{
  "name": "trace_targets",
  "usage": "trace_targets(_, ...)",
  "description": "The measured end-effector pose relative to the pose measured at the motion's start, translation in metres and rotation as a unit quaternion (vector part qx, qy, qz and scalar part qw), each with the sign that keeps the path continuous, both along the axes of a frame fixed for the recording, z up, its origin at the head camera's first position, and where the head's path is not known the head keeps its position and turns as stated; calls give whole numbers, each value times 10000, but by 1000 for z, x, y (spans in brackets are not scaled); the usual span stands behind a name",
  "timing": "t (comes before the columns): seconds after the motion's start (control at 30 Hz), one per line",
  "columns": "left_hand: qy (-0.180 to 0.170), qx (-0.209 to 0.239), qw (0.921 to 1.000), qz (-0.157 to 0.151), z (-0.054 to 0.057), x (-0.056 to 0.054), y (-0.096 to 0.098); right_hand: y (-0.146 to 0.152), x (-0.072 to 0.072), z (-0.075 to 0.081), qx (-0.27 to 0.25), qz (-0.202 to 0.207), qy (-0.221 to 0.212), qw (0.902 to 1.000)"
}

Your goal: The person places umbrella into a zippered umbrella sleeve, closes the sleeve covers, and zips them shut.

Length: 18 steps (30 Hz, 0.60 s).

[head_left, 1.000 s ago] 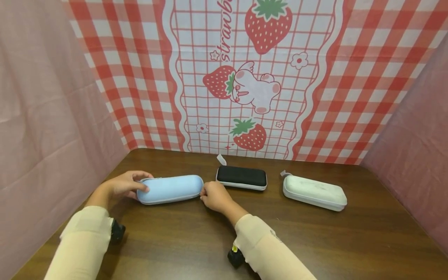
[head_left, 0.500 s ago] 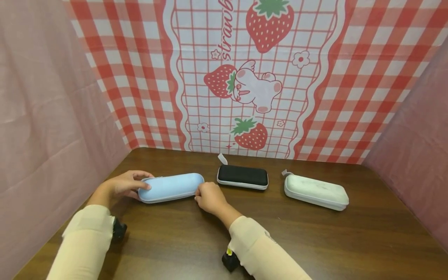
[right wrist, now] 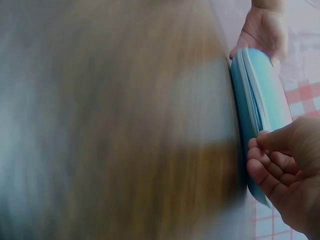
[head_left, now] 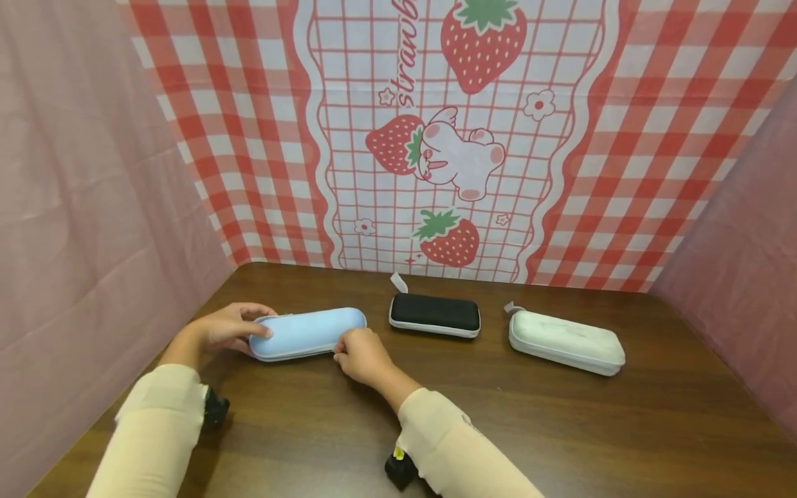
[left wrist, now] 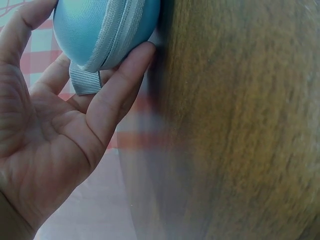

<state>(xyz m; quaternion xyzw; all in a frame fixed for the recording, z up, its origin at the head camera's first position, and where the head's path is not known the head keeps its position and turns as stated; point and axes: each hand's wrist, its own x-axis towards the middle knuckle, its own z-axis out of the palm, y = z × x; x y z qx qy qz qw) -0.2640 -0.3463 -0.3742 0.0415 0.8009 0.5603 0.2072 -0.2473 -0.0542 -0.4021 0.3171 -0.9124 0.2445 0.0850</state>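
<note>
A light blue zippered glasses case point(head_left: 308, 333) with rounded ends lies on the table, left of centre. My left hand point(head_left: 235, 326) grips its left end, thumb on top and fingers behind. The left wrist view shows a grey ribbon loop point(left wrist: 85, 80) at that end, between the fingers. At the front seam my right hand point(head_left: 364, 355) pinches the zipper pull, which the fingertips hide. A narrow dark gap shows between the white zipper edges point(right wrist: 253, 95) in the right wrist view, from the fingertips towards the left hand.
A black case point(head_left: 434, 314) with a white zipper band lies behind and right of the blue one. Farther right is a pale green case point(head_left: 566, 340). A checked strawberry cloth point(head_left: 463, 152) hangs behind the wooden table point(head_left: 529, 429), with pink cloth point(head_left: 112, 152) on both sides.
My right hand has slid left along the blue case's front seam, from its right end, still pinching. My left hand keeps its grip on the left end.
</note>
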Motion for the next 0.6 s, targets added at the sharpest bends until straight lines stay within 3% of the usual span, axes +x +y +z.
trace_targets(0.6,-14,-94,10000,5,-1,-1,1,-33,12,-7,-170,15,72,9998)
